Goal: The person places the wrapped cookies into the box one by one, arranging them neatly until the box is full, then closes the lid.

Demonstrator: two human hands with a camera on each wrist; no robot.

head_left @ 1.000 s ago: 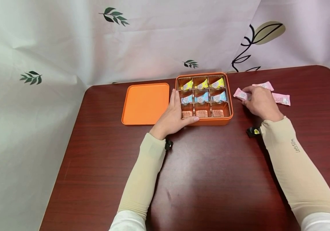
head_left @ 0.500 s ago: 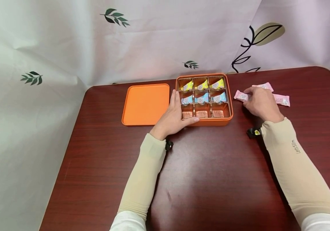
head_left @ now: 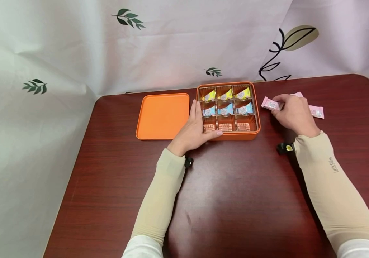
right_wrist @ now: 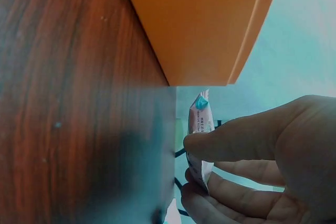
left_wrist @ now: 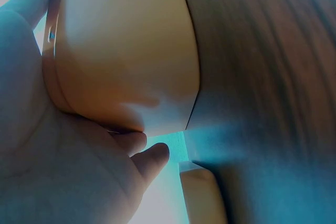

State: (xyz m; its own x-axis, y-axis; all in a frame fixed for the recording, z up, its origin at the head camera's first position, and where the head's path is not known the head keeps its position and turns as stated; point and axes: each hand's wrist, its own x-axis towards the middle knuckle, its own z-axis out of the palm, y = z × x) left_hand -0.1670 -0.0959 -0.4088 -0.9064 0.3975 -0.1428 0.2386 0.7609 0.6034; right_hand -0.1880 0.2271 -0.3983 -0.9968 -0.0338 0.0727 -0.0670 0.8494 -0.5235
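My left hand [head_left: 191, 132] lies with straight fingers against the left side of an orange box [head_left: 236, 136], its thumb along the front edge. In the left wrist view the palm is up against the box's corner [left_wrist: 126, 51]. Inside the box, a divided tray has yellow-wrapped candies [head_left: 225, 94] at the back, blue-wrapped candies [head_left: 225, 109] in the middle row and bare front compartments. My right hand [head_left: 294, 113] pinches a pink-wrapped candy [head_left: 270, 104] between thumb and fingers, just right of the box. The right wrist view shows this candy [right_wrist: 201, 119] edge-on, above the table.
Two more pink-wrapped candies lie beyond my right hand, one [head_left: 316, 111] at its right and one [head_left: 297, 94] behind it, both partly hidden. An orange lid [head_left: 163, 116] lies left of the box. A patterned curtain [head_left: 171, 46] hangs behind the dark red table [head_left: 229, 200].
The right hand has shifted slightly to the right and now covers more of the two other pink candies; the pinched candy has tilted a little. The left hand has stayed put.
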